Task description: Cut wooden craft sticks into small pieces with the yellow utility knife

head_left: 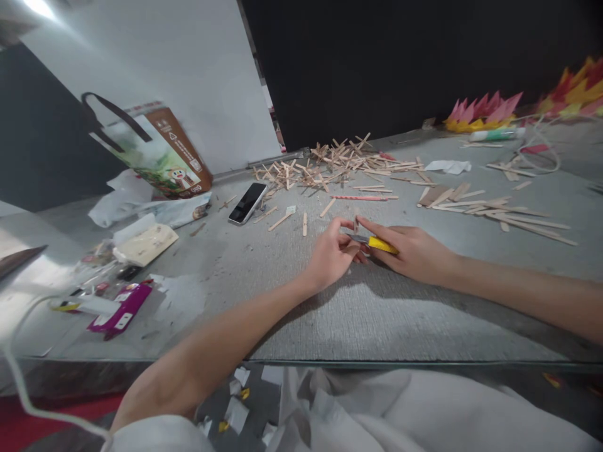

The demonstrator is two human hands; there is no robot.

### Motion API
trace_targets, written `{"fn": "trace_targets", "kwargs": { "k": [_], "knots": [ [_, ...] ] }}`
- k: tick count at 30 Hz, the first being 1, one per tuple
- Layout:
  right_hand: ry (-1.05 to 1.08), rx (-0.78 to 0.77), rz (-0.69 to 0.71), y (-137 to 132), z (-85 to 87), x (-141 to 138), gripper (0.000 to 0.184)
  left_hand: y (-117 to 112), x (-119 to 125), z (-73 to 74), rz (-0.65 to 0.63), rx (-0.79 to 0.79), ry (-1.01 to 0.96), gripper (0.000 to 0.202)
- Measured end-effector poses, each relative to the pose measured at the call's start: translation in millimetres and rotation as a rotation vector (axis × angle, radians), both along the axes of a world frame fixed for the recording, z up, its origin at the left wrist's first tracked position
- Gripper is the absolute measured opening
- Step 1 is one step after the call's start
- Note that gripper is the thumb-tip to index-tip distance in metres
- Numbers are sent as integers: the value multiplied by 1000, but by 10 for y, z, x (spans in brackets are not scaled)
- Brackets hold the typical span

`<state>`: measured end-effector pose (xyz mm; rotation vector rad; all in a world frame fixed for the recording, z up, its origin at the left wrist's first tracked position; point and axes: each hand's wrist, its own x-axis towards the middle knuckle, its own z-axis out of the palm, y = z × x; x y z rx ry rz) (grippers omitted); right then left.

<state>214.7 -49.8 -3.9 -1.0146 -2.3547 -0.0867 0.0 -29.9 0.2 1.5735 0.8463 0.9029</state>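
Observation:
My right hand point(414, 252) is closed around a yellow-handled craft knife point(382, 245); its thin grey blade points left toward my other hand. A short wooden craft stick point(356, 225) stands nearly upright at the fingertips, with my right index finger touching its top. My left hand point(333, 250) has its fingers curled in a pinch around the stick's lower part, though the exact grip is partly hidden. Both hands are just above the grey table point(377, 320), close together. Loose wooden sticks point(304, 224) lie just beyond my left hand.
A large pile of craft sticks point(339, 160) lies at the back, more sticks point(499, 210) at right. A phone point(247, 203), carrier bag point(164, 154), purple packet point(123, 311) and white cable point(19, 383) are on the left. Folded paper pieces point(485, 113) sit back right.

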Motion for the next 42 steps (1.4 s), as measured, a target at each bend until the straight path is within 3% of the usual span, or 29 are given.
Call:
{"fn": "trace_targets", "kwargs": {
  "k": [17, 42],
  "knots": [
    [10, -65, -70, -54, 77, -33, 61, -21, -5, -4, -18, 37, 7, 26],
    [31, -50, -22, -41, 50, -28, 55, -12, -32, -17, 2, 101, 105, 27]
  ]
}}
